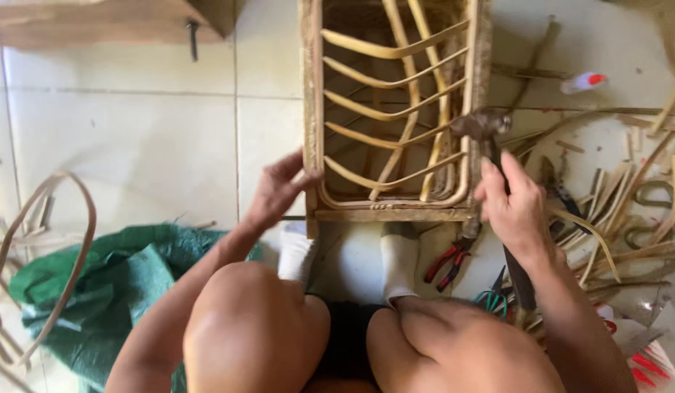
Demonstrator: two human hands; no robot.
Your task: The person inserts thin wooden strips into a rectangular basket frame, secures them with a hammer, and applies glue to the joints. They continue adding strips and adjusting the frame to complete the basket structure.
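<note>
Head view looks down on you seated, your left hand (pixel 279 191) lying open with fingertips against the left edge of the rattan frame (pixel 393 116), while your right hand (pixel 514 207) grips a hammer (pixel 498 167) whose head sits at the frame's right rail. Open tile floor (pixel 133 138) spreads to your left, but the right side is crowded with loose rattan strips (pixel 621 211). You have two white socks (pixel 399 258) braced under the frame, one pair of red-handled pliers (pixel 448 260) and one green sack (pixel 112 284).
</note>
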